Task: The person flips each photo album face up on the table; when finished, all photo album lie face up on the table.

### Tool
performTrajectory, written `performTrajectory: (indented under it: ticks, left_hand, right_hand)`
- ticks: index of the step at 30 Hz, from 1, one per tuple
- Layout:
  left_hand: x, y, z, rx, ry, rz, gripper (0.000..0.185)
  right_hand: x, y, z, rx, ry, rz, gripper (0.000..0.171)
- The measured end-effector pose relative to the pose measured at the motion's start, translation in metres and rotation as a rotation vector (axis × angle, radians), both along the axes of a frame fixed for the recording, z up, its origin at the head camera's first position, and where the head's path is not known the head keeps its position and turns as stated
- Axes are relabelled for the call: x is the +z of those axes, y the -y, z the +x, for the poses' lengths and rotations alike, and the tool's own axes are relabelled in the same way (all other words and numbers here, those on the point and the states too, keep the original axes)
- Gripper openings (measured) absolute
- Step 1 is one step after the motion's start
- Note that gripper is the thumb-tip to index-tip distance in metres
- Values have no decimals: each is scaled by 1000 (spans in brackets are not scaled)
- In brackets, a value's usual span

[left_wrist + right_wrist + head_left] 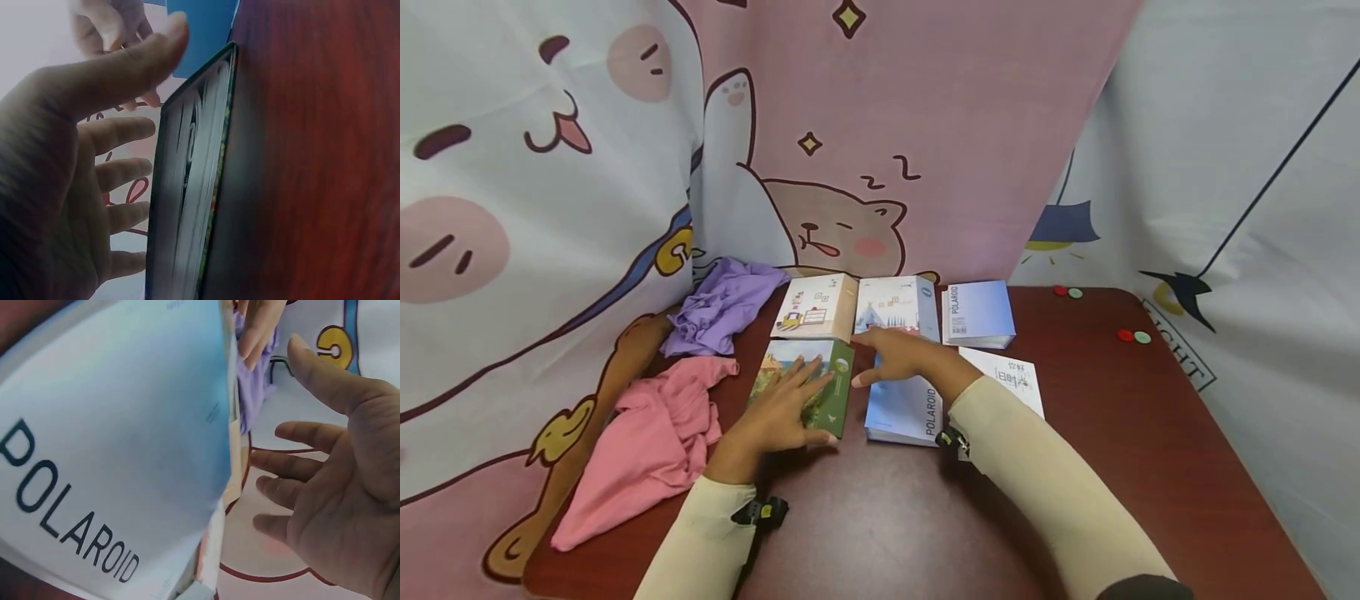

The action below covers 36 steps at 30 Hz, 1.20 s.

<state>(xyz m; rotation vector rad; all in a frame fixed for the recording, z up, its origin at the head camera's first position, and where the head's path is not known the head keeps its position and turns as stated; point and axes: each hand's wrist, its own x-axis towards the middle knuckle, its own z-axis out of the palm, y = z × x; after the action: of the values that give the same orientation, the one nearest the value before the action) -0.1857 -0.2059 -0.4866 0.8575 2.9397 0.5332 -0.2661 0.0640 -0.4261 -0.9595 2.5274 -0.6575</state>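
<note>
Head view, left hand: the left hand [782, 408] lies flat with spread fingers on the green book [805, 385], which rests on the desk [1112, 450].
Head view, right hand: the right hand [898, 354] has relaxed, straight fingers resting on the far end of the near blue booklet [902, 408], gripping nothing.
Head view, writing: "POLAROID" runs along the spine edge of the near blue booklet and of the far blue booklet [977, 312]; the print on the white card [1011, 379] is too small to read.
Head view, other books: a cream book [816, 307] and a pale blue picture book [895, 307] lie side by side just beyond the hands.
Head view, room: bare desk lies in front of and to the right of the books; a pink cloth [640, 442] and a purple cloth [722, 304] crowd the left edge; small red and green discs [1133, 336] sit near the far right edge.
Left wrist view: the left hand [75, 169] is spread, thumb over the green book [187, 187], whose page edges face the camera; dark desk lies to its right.
Right wrist view: the right hand [331, 481] is spread; "POLAROID" reads in dark capitals on the near blue booklet [112, 437].
</note>
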Motion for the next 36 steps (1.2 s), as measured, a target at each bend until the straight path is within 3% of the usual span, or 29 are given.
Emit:
performTrajectory:
  ticks: [12,18,26,32,36]
  left_hand:
    - [-8,5,-4,-23,1,22,107]
    - [-12,5,-6,-41,1,51,102]
    - [-13,7,-5,-28,24,8,101]
    - [-32,15,-13,-66,16,125,103]
    - [-23,11,-9,-55,27,115,103]
  right_hand:
    - [-14,25,-26,-79,135,101,87]
    - [-17,31,-32,-75,119,159,86]
    - [-29,31,-36,-58,78,180,87]
    - [-35,30,-38,-77,86,161,88]
    - [-38,26,-37,-97,96,145,88]
